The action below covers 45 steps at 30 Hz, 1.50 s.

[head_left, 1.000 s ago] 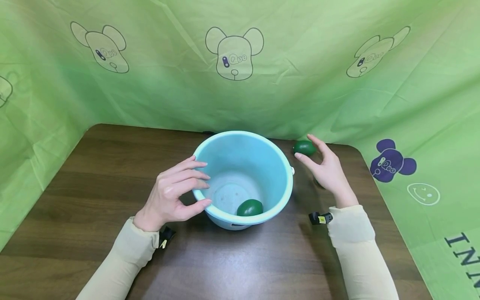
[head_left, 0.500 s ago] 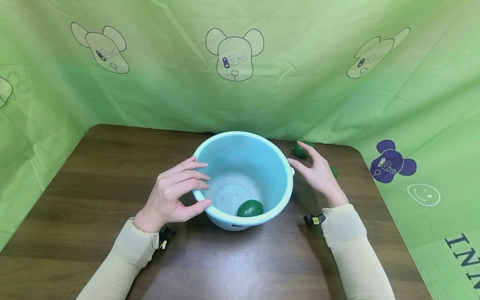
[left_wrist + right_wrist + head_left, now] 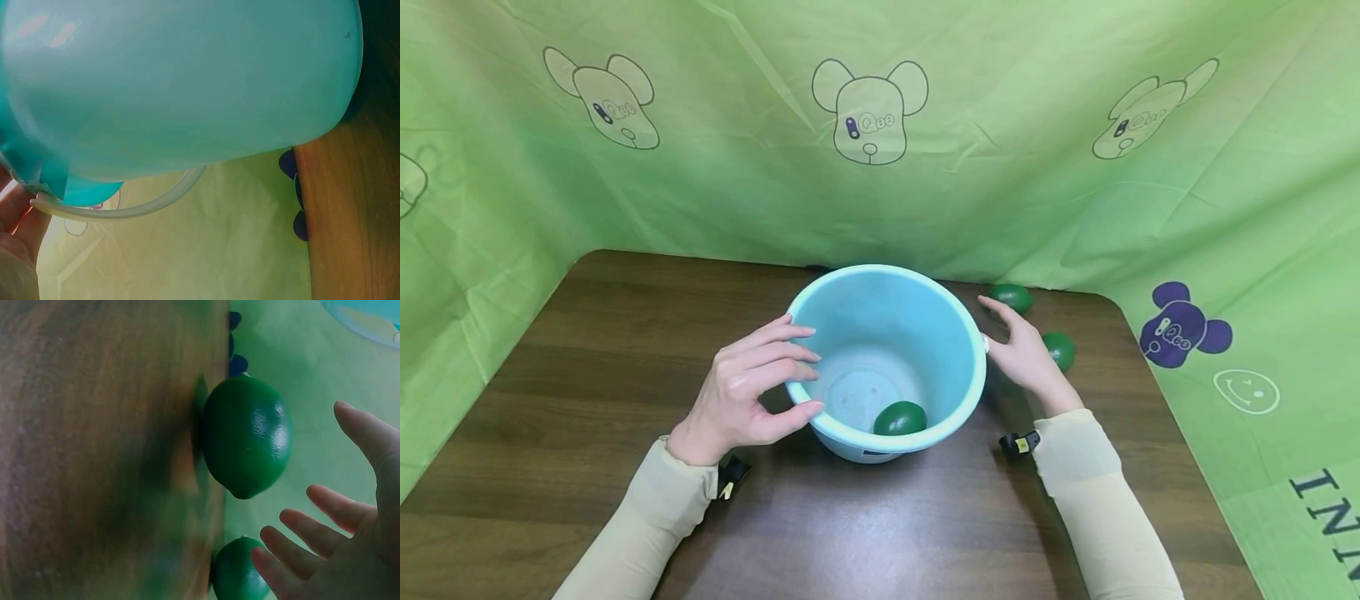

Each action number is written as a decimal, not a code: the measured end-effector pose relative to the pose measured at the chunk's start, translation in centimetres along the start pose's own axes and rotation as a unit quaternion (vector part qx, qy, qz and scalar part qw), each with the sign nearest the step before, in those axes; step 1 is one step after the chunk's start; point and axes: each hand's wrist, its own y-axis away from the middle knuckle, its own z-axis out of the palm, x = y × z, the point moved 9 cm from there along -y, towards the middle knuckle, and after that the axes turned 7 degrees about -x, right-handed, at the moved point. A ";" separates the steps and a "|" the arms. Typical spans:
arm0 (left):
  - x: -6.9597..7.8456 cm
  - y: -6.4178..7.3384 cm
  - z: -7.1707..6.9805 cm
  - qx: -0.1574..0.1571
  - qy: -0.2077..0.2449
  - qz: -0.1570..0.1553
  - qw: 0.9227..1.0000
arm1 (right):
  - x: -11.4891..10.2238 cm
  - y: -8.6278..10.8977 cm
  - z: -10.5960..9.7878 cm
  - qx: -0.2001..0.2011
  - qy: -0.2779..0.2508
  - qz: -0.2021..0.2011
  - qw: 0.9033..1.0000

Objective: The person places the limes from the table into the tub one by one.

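Note:
A light blue bucket [image 3: 880,308] stands upright on the table, with one green lime [image 3: 900,418] lying in its bottom. My left hand [image 3: 748,387] holds the bucket's left rim, fingers reaching over into it and thumb along the edge. In the left wrist view, fingers [image 3: 22,219] sit at the rim by the pale handle [image 3: 144,206]. My right hand [image 3: 1026,354] is beside the bucket's right side, fingers spread and holding nothing. Two more limes lie right of the bucket: a far lime [image 3: 1011,297] beyond the fingers and a nearer lime [image 3: 1060,352] partly behind the hand.
The brown wooden table [image 3: 587,375] ends at a green printed cloth [image 3: 872,200] hanging behind it and at both sides. Both far limes lie close to the back right corner. In the right wrist view, one lime [image 3: 247,437] appears large in front of the fingers.
My right hand has moved left from the far lime toward the bucket's right side, uncovering the nearer lime. The left hand and bucket have stayed still.

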 end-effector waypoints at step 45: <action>-0.1 0.0 -0.1 0.000 0.002 -0.001 1.000 | 0.0 -1.2 2.8 -0.024 -0.016 -0.042 0.999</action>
